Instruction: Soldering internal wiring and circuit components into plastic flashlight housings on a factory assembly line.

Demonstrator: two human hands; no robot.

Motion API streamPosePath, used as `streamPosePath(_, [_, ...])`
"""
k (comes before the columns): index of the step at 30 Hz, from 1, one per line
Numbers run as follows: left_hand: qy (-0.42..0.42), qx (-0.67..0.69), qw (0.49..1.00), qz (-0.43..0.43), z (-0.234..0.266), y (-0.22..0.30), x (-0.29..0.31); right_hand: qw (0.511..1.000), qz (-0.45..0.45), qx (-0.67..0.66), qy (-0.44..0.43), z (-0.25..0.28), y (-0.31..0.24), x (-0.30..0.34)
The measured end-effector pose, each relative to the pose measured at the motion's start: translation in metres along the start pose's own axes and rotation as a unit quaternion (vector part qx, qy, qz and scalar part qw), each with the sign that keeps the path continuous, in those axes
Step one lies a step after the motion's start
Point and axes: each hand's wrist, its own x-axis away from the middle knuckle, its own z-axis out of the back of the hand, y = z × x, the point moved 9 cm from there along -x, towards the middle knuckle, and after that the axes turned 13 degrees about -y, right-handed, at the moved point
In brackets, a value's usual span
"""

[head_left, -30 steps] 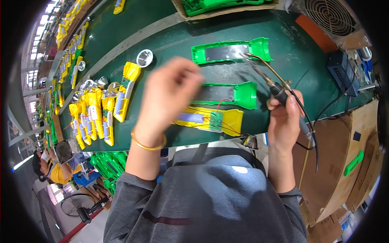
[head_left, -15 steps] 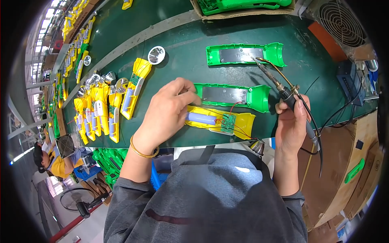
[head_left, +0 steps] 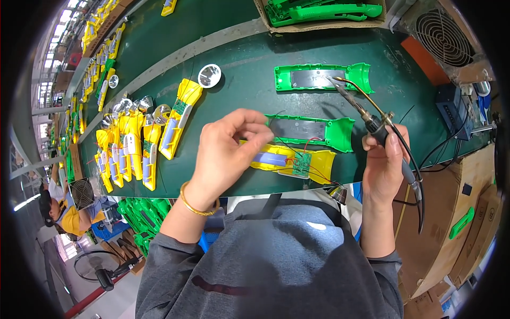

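My left hand (head_left: 229, 151) is curled over the left end of a yellow flashlight half-shell (head_left: 322, 165), thumb and fingertips pinched at a thin dark wire that runs to its green circuit board (head_left: 302, 164). Inside that shell lies a blue cylindrical battery (head_left: 270, 159), with red wires at the board and a reflector (head_left: 337, 194) at the table edge. My right hand (head_left: 385, 165) grips a soldering iron (head_left: 376, 127) with a brass feed tube, its tip pointing up-left above the far green half-shell (head_left: 362, 78). Between them rests another green half-shell (head_left: 340, 134) with a dark panel.
Several yellow shells (head_left: 123, 146) with batteries and reflectors lie to the left. At the back stands a cardboard box (head_left: 329, 25) of green shells. A blue box unit (head_left: 453, 109) with cables and a fan (head_left: 443, 34) are at right. Green shells (head_left: 141, 218) are piled below the table's left edge.
My left hand has shifted slightly right and its fingers have changed pose near the wire. The right hand and soldering iron stay nearly still. The view has moved a little.
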Motion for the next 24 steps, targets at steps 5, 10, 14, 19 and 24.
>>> streamPosePath(5, [0.068,0.102,0.992,-0.019,-0.004,-0.002,0.001,1.000,-0.016,0.002,-0.024,-0.014,0.003,-0.014])
streamPosePath(10, [0.019,0.304,0.952,0.011,-0.020,-0.018,-0.001,0.999,-0.022,0.007,-0.027,-0.013,0.008,-0.016])
streamPosePath(14, [-0.002,0.374,0.928,0.005,-0.026,-0.007,-0.010,0.999,-0.024,-0.006,-0.027,-0.019,0.010,-0.016])
streamPosePath(19, [0.057,0.132,0.983,-0.110,-0.011,-0.001,-0.006,0.999,-0.026,0.003,-0.042,-0.022,0.006,-0.013])
streamPosePath(24, [0.044,-0.043,0.998,-0.014,-0.004,-0.001,-0.005,0.982,-0.105,0.116,-0.108,-0.030,0.014,-0.015])
